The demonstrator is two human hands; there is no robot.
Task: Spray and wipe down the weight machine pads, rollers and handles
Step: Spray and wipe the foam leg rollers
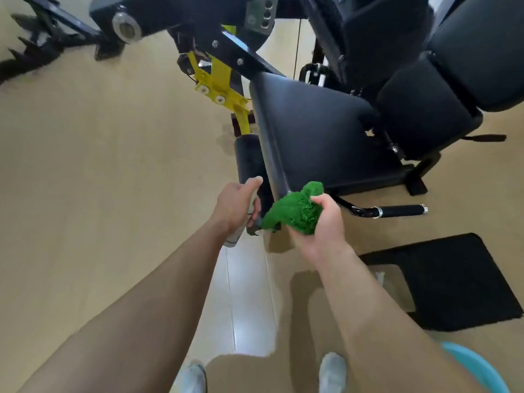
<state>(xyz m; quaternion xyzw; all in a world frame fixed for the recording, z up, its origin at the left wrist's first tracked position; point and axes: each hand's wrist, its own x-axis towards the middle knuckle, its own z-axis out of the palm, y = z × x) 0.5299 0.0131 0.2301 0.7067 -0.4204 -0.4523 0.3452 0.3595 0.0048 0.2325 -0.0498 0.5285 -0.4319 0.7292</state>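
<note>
While both hands carry cleaning items, the black padded seat (pixel 317 131) lies directly ahead.
The translucent spray bottle (pixel 232 240), contents indiscernible, is gripped in the left hand (pixel 236 205), fingers curled round it, thumb on top; a light-blue basin (pixel 479 367) shows only its rim. The right hand (pixel 323 226) clutches a bunched green terry cloth (pixel 295 208) at the seat's near corner. The black cylindrical roller (pixel 249 160) stands just beyond the left hand; the black-gripped chrome handle (pixel 399 210) lies right of the right hand.
</note>
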